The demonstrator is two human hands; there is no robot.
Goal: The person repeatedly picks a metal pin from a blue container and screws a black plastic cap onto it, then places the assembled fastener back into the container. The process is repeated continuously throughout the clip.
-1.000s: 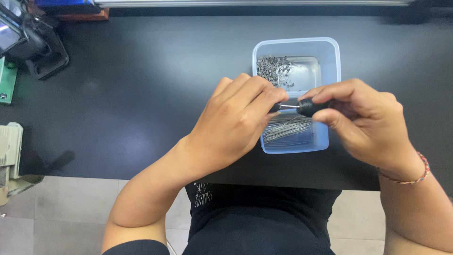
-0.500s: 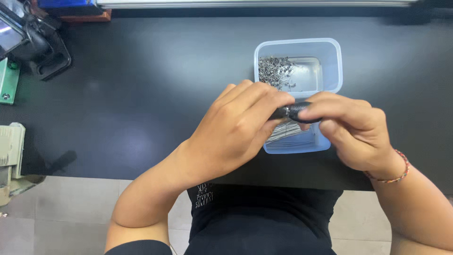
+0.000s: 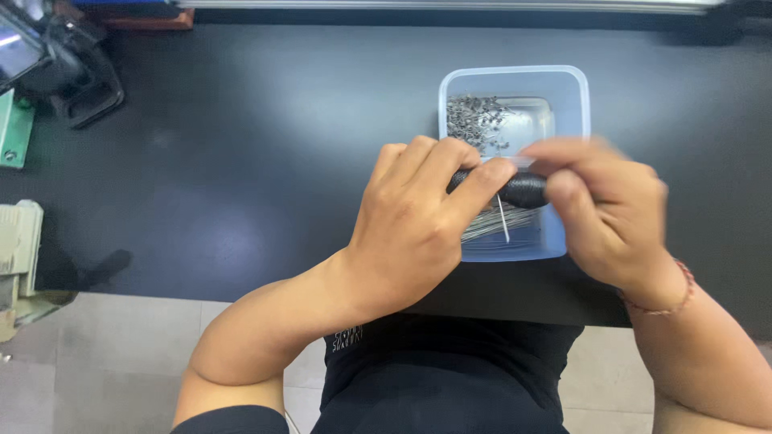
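A pale blue plastic tub [image 3: 572,88] stands on the black table [image 3: 257,145]. It holds a heap of small grey metal parts [image 3: 474,116] at its far end and a bundle of thin metal pins [image 3: 492,223] at its near end. Over the tub, my left hand [image 3: 414,221] and my right hand [image 3: 603,213] both grip a short black cylindrical piece [image 3: 519,189]. One thin pin [image 3: 502,219] hangs down from that piece. My right hand is blurred by motion.
A black device [image 3: 68,68] sits at the table's far left corner, with a green block [image 3: 14,133] beside it. A beige machine [image 3: 18,257] stands off the table's left edge. A metal rail [image 3: 450,6] runs along the back.
Both hands have shifted slightly with the black piece over the tub. A single pin now hangs below the piece, and my right hand is moving quickly.
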